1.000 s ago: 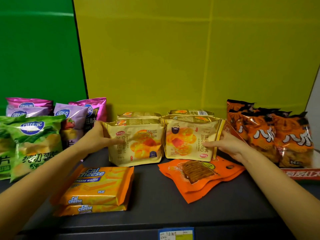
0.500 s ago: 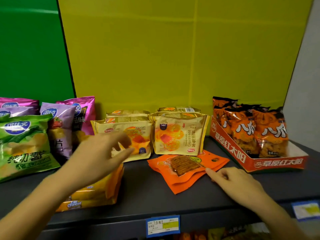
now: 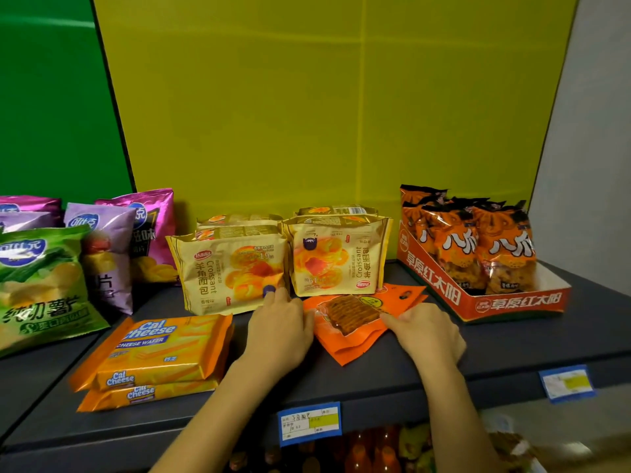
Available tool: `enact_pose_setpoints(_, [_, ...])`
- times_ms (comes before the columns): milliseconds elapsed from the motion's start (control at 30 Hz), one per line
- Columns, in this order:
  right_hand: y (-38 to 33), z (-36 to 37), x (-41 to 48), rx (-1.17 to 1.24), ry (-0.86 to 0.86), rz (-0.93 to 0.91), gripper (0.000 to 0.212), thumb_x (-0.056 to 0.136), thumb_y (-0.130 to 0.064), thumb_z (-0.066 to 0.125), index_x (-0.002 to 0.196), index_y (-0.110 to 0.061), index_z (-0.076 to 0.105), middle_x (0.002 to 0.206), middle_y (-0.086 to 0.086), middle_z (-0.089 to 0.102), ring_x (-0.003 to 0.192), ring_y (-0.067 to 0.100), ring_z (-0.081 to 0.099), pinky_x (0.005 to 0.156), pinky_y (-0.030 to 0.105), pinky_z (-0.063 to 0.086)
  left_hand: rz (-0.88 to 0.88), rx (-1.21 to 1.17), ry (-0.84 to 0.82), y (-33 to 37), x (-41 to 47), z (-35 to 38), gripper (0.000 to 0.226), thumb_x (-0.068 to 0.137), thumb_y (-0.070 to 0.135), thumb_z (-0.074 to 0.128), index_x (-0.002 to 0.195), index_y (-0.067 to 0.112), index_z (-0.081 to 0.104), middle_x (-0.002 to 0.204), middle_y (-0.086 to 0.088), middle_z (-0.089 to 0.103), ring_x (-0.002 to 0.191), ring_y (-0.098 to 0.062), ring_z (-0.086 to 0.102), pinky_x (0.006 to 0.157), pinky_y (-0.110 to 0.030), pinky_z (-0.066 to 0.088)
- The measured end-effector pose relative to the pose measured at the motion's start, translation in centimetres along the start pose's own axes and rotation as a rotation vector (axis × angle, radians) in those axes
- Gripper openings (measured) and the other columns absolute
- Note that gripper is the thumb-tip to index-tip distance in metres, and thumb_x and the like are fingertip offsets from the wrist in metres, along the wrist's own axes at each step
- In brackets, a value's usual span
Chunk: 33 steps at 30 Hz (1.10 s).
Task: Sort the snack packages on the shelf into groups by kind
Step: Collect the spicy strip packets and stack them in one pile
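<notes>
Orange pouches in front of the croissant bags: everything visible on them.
Orange pouches: a fanned stack, at least two, of flat glossy orange plastic; the top one has a clear window showing a brown ridged snack. They lie flat on the dark shelf, before the right croissant bag, beside the red display box. Left hand touches the left edge, right hand the right; grip unclear.
</notes>
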State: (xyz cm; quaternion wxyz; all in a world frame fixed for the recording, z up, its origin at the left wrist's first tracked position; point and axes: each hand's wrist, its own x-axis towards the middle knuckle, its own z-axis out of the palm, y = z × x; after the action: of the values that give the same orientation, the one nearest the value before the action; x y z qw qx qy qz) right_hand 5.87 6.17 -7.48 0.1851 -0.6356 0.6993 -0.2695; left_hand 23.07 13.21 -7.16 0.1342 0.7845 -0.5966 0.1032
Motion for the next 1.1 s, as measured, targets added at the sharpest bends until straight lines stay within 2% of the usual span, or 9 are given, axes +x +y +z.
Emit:
enact_pose_setpoints(133, [0.7,-0.4,-0.1,0.073,-0.047,-0.027,0.032,0.080,-0.054,0.059,0.086,-0.025,0.072,0.100,-0.001,0.069,0.102,0.024,0.060,0.071,0.029,0.037,-0.128,-0.181,-0.192,0.0,2.4,0.4,0.075,0.084,0.065,0.042,0.132,0.008,0.047,0.146,-0.013,0.038,0.133,-0.030,0.038,0.105,-0.041,0.039])
enact_pose_setpoints(267, [1.0,-1.1,-0.3,0.214,-0.094,-0.045,0.031,0.087,-0.044,0.052,0.065,-0.023,0.058,0.066,-0.009,0.066,0.087,0.014,0.060,0.071,0.028,0.034,-0.154,-0.261,-0.369,0.9,3.8,0.3,0.082,0.070,0.073,0.056,0.121,0.008,0.054,0.126,-0.009,0.058,0.113,-0.024,0.055,0.090,-0.032,0.045])
enact_pose_setpoints(467, [1.9,-1.6,0.1,0.454,-0.172,-0.025,0.030,0.086,-0.035,0.059,0.106,-0.015,0.048,0.095,0.004,0.061,0.099,0.023,0.060,0.092,0.042,0.048,-0.105,-0.491,-0.461,1.1,4.5,-0.4,0.036,0.071,0.048,0.074,0.079,0.016,0.060,0.089,-0.002,0.061,0.082,-0.014,0.054,0.062,-0.021,0.040])
enact_pose_setpoints(533, [2.2,-2.3,-0.3,0.468,-0.224,-0.026,0.027,0.088,-0.029,0.057,0.106,-0.016,0.043,0.091,0.000,0.057,0.097,0.020,0.055,0.092,0.039,0.045,-0.087,-0.593,-0.515,1.1,4.1,-0.4,0.031,0.070,0.040,0.077,0.080,0.015,0.062,0.086,-0.003,0.063,0.082,-0.015,0.056,0.069,-0.023,0.044])
enact_pose_setpoints(667, [2.9,-3.0,-0.9,0.524,-0.295,-0.024,0.024,0.093,-0.023,0.051,0.113,-0.016,0.040,0.111,0.013,0.064,0.102,0.025,0.060,0.090,0.038,0.046,-0.073,-0.709,-0.545,1.2,2.8,-0.6,0.030,0.074,0.027,0.077,0.097,0.010,0.070,0.082,-0.004,0.068,0.082,-0.016,0.063,0.084,-0.033,0.053])
enact_pose_setpoints(767, [2.9,-3.3,-1.3,0.541,-0.343,-0.010,0.041,0.092,-0.019,0.053,0.130,-0.013,0.037,0.120,0.015,0.063,0.107,0.027,0.060,0.093,0.038,0.044,-0.064,-0.713,-0.442,1.5,1.7,-1.1,0.026,0.080,0.024,0.071,0.101,0.008,0.069,0.075,0.000,0.067,0.078,-0.015,0.065,0.078,-0.027,0.052])
enact_pose_setpoints(900, [2.9,-3.4,-1.5,0.519,-0.342,-0.030,0.051,0.091,-0.020,0.055,0.136,-0.014,0.033,0.126,0.014,0.061,0.118,0.029,0.055,0.099,0.041,0.040,-0.025,-0.699,-0.283,1.9,0.5,-3.0,0.022,0.085,0.019,0.065,0.101,0.004,0.067,0.090,-0.011,0.073,0.082,-0.025,0.071,0.073,-0.031,0.057])
enact_pose_setpoints(1000, [3.0,-3.2,-1.4,0.496,-0.323,-0.051,0.053,0.090,-0.021,0.055,0.138,-0.013,0.034,0.127,0.014,0.060,0.120,0.029,0.053,0.102,0.042,0.039,0.009,-0.830,-0.305,1.8,-0.8,-4.9,0.009,0.090,0.014,0.057,0.097,0.008,0.056,0.080,-0.008,0.068,0.059,-0.020,0.068,0.059,-0.029,0.054])
enact_pose_setpoints(1100, [3.2,-2.8,-1.0,0.439,-0.321,-0.083,0.054,0.086,-0.017,0.062,0.136,-0.008,0.042,0.120,0.013,0.065,0.111,0.027,0.059,0.091,0.036,0.042,-0.022,-1.004,-0.300,0.5,-2.4,-6.4,0.008,0.093,0.009,0.053,0.091,0.015,0.048,0.075,-0.009,0.069,0.047,-0.014,0.064,0.048,-0.027,0.053])
